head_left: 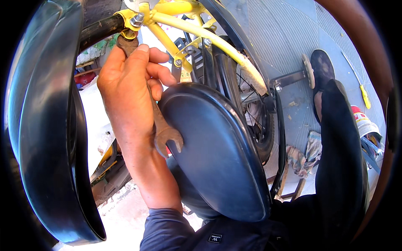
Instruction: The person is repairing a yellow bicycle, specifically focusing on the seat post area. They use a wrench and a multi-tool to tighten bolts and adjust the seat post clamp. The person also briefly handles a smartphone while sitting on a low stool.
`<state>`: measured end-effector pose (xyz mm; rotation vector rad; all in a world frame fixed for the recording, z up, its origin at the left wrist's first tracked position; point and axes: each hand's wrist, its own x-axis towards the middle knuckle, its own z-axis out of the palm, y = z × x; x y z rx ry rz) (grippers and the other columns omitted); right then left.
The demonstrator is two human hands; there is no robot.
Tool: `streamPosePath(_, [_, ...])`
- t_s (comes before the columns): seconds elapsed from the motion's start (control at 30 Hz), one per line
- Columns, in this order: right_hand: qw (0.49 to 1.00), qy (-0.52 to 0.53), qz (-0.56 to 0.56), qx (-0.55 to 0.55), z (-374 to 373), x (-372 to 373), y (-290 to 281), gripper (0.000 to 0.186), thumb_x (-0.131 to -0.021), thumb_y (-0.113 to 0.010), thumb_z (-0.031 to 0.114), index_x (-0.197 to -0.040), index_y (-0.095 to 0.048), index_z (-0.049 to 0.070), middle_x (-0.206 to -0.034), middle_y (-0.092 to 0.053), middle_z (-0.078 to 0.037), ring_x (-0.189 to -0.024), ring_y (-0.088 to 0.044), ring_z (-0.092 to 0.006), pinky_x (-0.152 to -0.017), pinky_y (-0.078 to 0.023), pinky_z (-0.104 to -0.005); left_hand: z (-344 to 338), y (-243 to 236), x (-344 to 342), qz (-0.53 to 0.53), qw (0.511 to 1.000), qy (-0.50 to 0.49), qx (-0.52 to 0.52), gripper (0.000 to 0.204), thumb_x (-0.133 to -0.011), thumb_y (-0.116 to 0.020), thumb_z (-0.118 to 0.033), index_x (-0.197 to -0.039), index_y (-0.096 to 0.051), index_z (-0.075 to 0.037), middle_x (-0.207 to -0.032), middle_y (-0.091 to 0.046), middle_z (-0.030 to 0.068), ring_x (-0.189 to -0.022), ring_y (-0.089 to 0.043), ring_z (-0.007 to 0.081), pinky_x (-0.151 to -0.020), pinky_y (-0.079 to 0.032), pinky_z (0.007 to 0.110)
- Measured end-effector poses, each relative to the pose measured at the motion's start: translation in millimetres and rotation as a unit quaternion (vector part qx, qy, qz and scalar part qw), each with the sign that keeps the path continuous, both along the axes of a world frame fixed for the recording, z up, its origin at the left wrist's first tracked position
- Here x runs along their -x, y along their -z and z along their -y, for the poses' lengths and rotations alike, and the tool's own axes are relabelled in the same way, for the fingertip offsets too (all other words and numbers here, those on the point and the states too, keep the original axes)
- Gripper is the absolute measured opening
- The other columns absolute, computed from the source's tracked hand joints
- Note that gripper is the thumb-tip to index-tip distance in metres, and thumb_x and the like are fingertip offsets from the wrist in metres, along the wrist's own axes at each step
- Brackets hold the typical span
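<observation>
My left hand (130,79) is closed round a rusty double-ended open wrench (157,113). The thumb lies along its upper part and the fingers curl round to the right. The wrench's upper jaw is at the underside of a yellow clamp (125,21), where a black tube (100,31) joins the yellow bicycle frame (184,26). Its lower jaw hangs free beside a black saddle (213,146). A bolt with a nut (137,19) shows on the clamp. Part of a silvery metal tool (133,4) is cut off at the top edge. My right hand is not visible.
A large glossy black curved panel (50,117) fills the left side. The spoked wheel (255,113), crank (289,79) and my shoe (322,69) are on the right. A yellow-handled screwdriver (363,96), striped rag (303,157) and bucket (366,125) rest on the grey-blue floor.
</observation>
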<state>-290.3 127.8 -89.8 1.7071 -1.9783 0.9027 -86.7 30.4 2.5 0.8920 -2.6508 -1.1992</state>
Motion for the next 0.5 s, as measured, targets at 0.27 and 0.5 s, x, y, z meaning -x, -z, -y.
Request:
streamPosePath(0.27, [0.999,0.002,-0.029,0.041,15.0,-4.5,3.4,0.023,-0.081,-0.056,0.02,-0.09,-0.063,0.001,-0.096,-0.061,-0.019,-0.096,-0.06,-0.0378,-0.082,-0.049,-0.0446,1.0,-0.1,-1.4,0.004,1.0,-0.008,0.014,0.016,-0.094,-0.05,-0.011,-0.087,-0.057,0.001,-0.067,-0.058,0.0066,-0.051,-0.052,0.007,-0.044,-0.034,0.018])
streamPosePath(0.5, [1.0,-0.002,0.01,0.015,24.7,-1.8,0.3,0.022,-0.079,-0.056,0.017,-0.087,-0.064,-0.002,-0.084,-0.063,-0.022,-0.086,-0.063,-0.0382,-0.075,-0.049,-0.0446,-1.8,2.7,1.1,-0.003,1.0,-0.009,0.011,0.02,-0.094,-0.049,-0.012,-0.082,-0.058,0.001,-0.06,-0.058,0.0062,-0.048,-0.05,0.0061,-0.044,-0.032,0.019])
